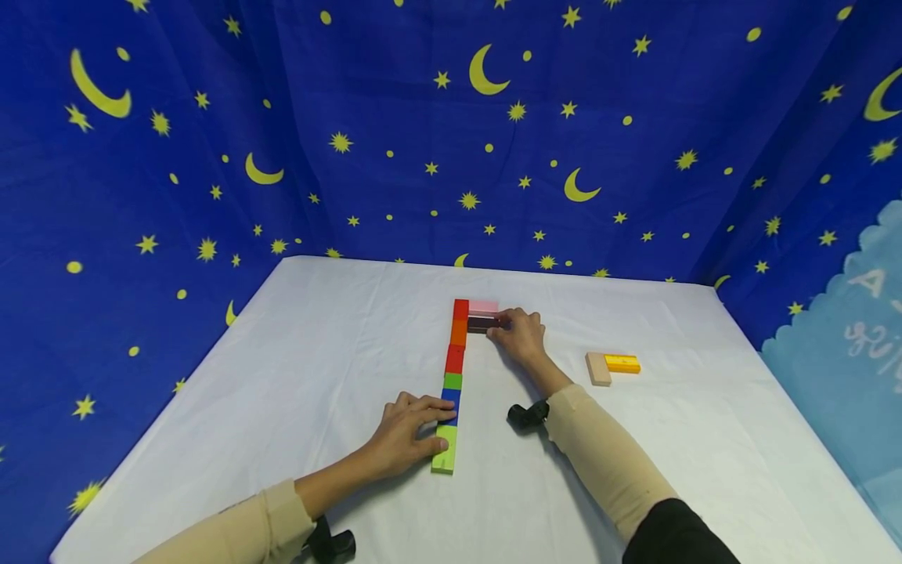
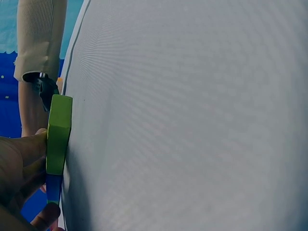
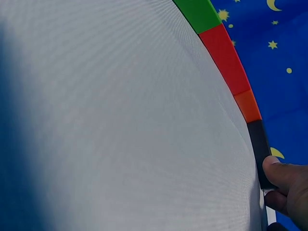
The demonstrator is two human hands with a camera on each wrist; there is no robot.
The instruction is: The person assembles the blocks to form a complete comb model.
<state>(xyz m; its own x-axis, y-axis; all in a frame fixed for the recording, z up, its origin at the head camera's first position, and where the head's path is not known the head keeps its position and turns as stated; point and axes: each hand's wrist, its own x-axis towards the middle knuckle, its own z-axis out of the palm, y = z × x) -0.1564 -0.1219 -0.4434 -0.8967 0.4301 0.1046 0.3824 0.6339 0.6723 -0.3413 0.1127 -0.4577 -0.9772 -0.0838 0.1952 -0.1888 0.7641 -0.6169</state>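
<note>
A straight column of coloured wooden blocks runs away from me in the head view. From far to near it goes red [image 1: 461,308], orange [image 1: 459,332], red [image 1: 454,359], green [image 1: 452,381], blue [image 1: 449,417] and light green [image 1: 443,460]. My left hand [image 1: 405,439] lies at the near end, fingertips on the blue block and thumb on the light green one. At the far end my right hand [image 1: 520,337] pinches a black block [image 3: 260,149] between thumb and fingers. That block's left end meets the column's side, just nearer than a pink block [image 1: 483,307] set crosswise.
Off to the right on the white-covered table [image 1: 676,439] are a plain wooden block [image 1: 597,369] and a yellow-orange block [image 1: 623,363], set end to side. A blue curtain [image 1: 395,180] with moons and stars hangs behind the table. Black wrist cameras [image 1: 526,417] hang under both sleeves.
</note>
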